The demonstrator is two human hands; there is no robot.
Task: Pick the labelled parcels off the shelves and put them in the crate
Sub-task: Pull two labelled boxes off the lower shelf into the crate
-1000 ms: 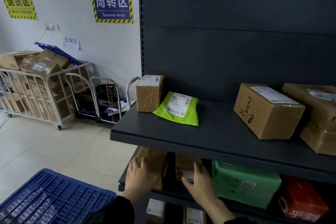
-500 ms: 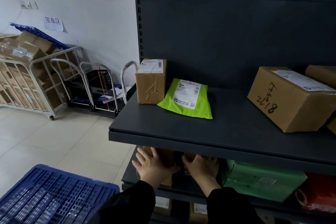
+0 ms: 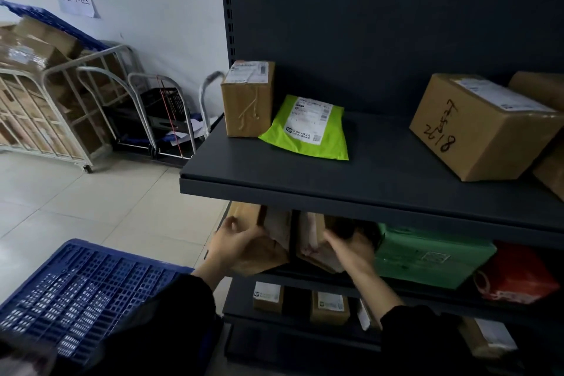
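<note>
- Reaching under the upper shelf (image 3: 351, 189), both hands are seen in the head view at two brown parcels standing side by side on the middle shelf (image 3: 427, 285).
- The left hand (image 3: 241, 249) is clamped on the left brown parcel (image 3: 276, 227), with fingers wrapped round its near edge.
- The right hand (image 3: 351, 249) is closed on the right brown parcel (image 3: 314, 238), which is tilted toward the camera.
- A green bag (image 3: 427, 256) lies just right of the right hand, with a red parcel (image 3: 515, 278) beyond it.
- On the upper shelf, a small upright box (image 3: 248, 104) stands at the left, touching a lime-green mailer (image 3: 308, 131); a larger box marked 2618 (image 3: 485, 128) sits well apart to the right.
- The blue crate (image 3: 76, 293) is seen at lower left, on the floor side of the shelving.
- Small labelled boxes (image 3: 329, 307) stand on the lowest shelf.
</note>
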